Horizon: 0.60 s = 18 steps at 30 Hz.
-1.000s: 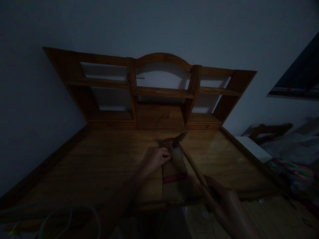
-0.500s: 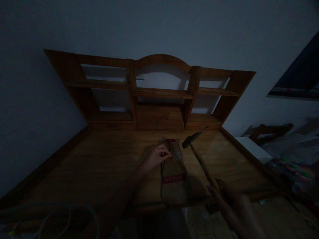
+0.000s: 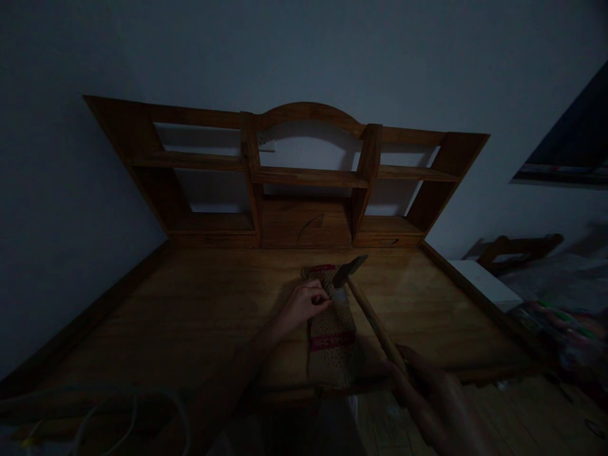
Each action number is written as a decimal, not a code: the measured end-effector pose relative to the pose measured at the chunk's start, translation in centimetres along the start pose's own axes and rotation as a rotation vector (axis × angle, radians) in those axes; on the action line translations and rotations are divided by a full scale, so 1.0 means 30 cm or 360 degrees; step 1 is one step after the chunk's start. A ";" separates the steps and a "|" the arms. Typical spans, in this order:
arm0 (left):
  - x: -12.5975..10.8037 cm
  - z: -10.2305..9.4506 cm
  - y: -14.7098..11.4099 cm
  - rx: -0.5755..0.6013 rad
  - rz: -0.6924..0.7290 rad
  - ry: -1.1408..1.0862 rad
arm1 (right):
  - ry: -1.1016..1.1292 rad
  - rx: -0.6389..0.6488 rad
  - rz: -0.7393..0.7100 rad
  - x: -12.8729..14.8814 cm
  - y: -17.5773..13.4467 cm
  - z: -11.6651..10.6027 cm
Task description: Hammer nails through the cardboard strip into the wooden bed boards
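Note:
A flat brown cardboard piece [image 3: 332, 364] with red bands and many small dark dots lies on the wooden desk. Over its upper left part rests my left hand [image 3: 308, 300], thumb and fingertips pinched together; whatever sits in the pinch is too small and dark to make out. A hammer [image 3: 375, 320] with a wooden handle and dark metal head is gripped near the handle's end by my right hand [image 3: 427, 392]. Its head is just right of my left fingertips, above a small pale greyish patch [image 3: 340, 295] on the cardboard.
Along the desk's [image 3: 199, 304] back stands a wooden shelf unit [image 3: 308, 177] against the wall. Pale cables [image 3: 175, 405] hang at the lower left. To the right are a white surface [image 3: 482, 282], a wooden chair back [image 3: 520, 247] and a heap of bagged items [image 3: 560, 329].
The hammer has swung left and its head is now over the cardboard, close to my left fingertips. My left hand has shifted slightly right, still pinched.

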<state>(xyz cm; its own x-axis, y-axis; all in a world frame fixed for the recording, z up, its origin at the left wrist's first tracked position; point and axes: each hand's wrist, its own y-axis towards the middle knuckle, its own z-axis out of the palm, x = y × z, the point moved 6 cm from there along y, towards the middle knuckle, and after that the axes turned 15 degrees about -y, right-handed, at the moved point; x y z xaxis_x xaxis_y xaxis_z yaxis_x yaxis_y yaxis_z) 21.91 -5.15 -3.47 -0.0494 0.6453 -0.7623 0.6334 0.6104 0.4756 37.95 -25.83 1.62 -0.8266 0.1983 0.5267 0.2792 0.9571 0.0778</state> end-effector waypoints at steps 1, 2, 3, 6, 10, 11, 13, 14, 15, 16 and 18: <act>0.004 0.001 -0.001 0.0001 -0.0017 0.0000 | 0.0013 0.0008 -0.0012 0.005 -0.001 0.002; 0.008 0.001 -0.002 -0.0003 -0.0035 0.0000 | 0.0022 0.0023 -0.0023 0.009 -0.003 0.005; 0.012 0.000 -0.003 -0.0011 -0.0054 -0.0001 | 0.0023 0.0033 -0.0030 0.010 -0.004 0.008; 0.025 0.001 -0.004 -0.0022 -0.0090 -0.0028 | -0.0004 0.0049 -0.0033 0.005 -0.009 0.019; 0.047 0.013 -0.002 0.0026 -0.0105 -0.0040 | 0.0013 0.0171 -0.0066 -0.004 -0.022 0.054; 0.052 0.016 -0.002 0.0029 -0.0097 -0.0037 | 0.0016 0.0185 -0.0061 -0.006 -0.025 0.058; 0.061 0.019 -0.002 0.0014 -0.0070 -0.0029 | 0.0018 0.0180 -0.0046 -0.004 -0.029 0.057; 0.063 0.019 -0.002 0.0001 -0.0056 -0.0026 | 0.0018 0.0179 -0.0039 -0.001 -0.029 0.054; 0.064 0.019 -0.002 -0.0003 -0.0045 -0.0019 | 0.0019 0.0187 -0.0036 0.005 -0.027 0.051; 0.063 0.018 -0.002 0.0000 -0.0036 -0.0008 | 0.0021 0.0185 -0.0035 0.012 -0.022 0.045; 0.052 0.012 0.000 0.0032 -0.0025 0.0022 | 0.0013 0.0135 -0.0017 0.023 -0.006 0.028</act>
<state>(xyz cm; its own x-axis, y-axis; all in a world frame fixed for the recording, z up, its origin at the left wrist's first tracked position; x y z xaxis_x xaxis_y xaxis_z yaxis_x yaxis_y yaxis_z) 22.10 -4.30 -4.83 -0.0698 0.6420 -0.7635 0.6477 0.6113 0.4548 36.91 -25.70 1.26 -0.8252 0.1866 0.5331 0.2277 0.9736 0.0117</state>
